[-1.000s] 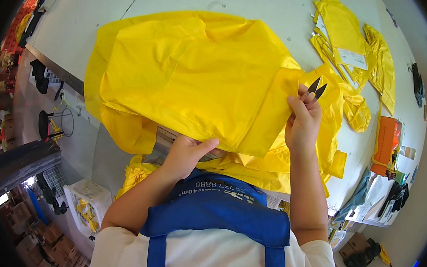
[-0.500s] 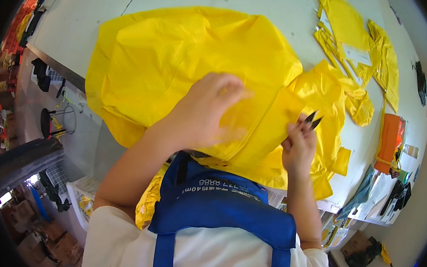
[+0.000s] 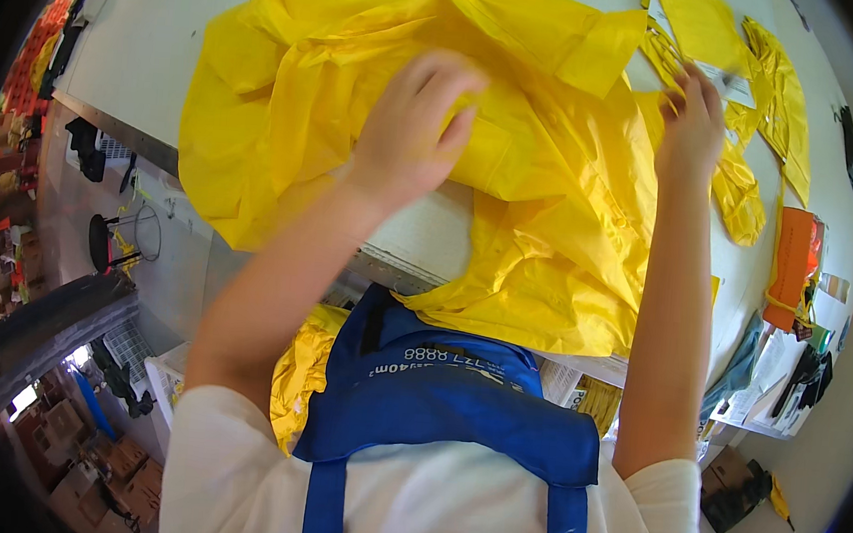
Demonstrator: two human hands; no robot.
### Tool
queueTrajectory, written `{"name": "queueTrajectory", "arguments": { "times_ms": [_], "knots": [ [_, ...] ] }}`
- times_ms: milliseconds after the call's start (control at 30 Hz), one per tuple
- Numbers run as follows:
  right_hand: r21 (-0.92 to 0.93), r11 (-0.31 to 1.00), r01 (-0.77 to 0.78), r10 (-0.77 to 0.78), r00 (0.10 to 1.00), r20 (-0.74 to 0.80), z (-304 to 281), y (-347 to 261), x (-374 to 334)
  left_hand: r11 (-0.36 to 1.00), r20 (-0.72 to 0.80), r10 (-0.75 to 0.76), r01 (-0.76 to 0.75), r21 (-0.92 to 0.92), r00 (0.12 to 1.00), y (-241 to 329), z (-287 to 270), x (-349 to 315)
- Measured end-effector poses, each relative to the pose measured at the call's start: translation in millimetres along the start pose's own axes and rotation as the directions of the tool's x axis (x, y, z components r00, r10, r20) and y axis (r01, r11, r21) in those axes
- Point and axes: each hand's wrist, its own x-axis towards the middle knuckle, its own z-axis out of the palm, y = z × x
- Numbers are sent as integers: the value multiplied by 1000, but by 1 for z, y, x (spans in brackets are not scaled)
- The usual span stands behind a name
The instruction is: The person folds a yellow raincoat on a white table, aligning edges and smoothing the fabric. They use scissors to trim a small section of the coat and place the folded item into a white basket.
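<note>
A large yellow garment-like piece of thin, shiny sheeting [image 3: 554, 176] lies crumpled over the table, its near part reaching down to the table's front edge. Above its middle hovers my left hand [image 3: 412, 130], slightly blurred, fingers bent and thumb apart, with nothing seen between them. My right hand [image 3: 693, 127] is stretched out to the far right, past the sheeting's raised flap [image 3: 603, 55]. Its fingers are closed around small black-bladed thread snips [image 3: 730, 78], which are smeared by motion and mostly hidden by the hand.
More folded yellow pieces [image 3: 706, 23] with white labels lie at the far right of the pale table [image 3: 133, 53]. An orange box [image 3: 792, 265], papers and dark tools sit along the right edge. A stool [image 3: 103, 243] stands left of the table. I wear a blue apron [image 3: 455, 419].
The yellow sheeting has been pushed away and opened out, baring a patch of table near me. My right hand has moved farther out and right with the snips; my left hand has risen slightly.
</note>
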Motion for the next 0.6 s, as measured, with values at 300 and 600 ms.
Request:
{"name": "queueTrajectory", "arguments": {
  "times_ms": [300, 600],
  "knots": [
    [-765, 239, 598, -112, 799, 590, -41, 22, -180, -379, 507, -798, 383, -843, 326, -79, 23, -74],
    [-585, 569, 578, 72, 674, 735, -82, 2, -193, -597, 657, -597, 292, -747, 461, -3, -21, -97]
  ]
}}
